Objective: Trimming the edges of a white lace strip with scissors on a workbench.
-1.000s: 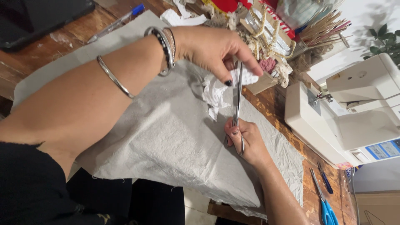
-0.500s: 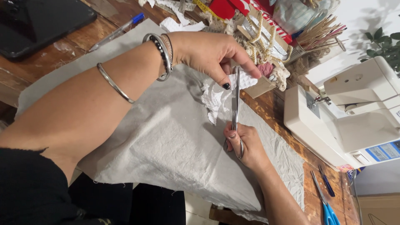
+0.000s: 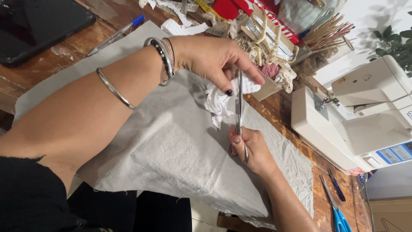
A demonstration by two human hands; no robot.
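My left hand [image 3: 214, 58], with bracelets on its wrist, pinches a small piece of white lace [image 3: 216, 103] above a grey cloth [image 3: 171, 146] spread over the wooden table. My right hand [image 3: 253, 150] comes in from the lower right and grips the handles of metal scissors [image 3: 238, 103]. The blades point up along the lace's edge, right beside my left thumb and fingers. The lace's crumpled lower part rests on the cloth.
A white sewing machine [image 3: 365, 116] stands at the right. Blue-handled scissors [image 3: 337, 212] lie near the table's edge. A heap of trims and ribbons [image 3: 266, 34], wooden sticks [image 3: 330, 34], a pen [image 3: 116, 34] and a black tablet [image 3: 38, 21] lie behind.
Both hands keep their hold on the lace and the scissors. The view has shifted slightly; the scissors stay at the lace's edge.
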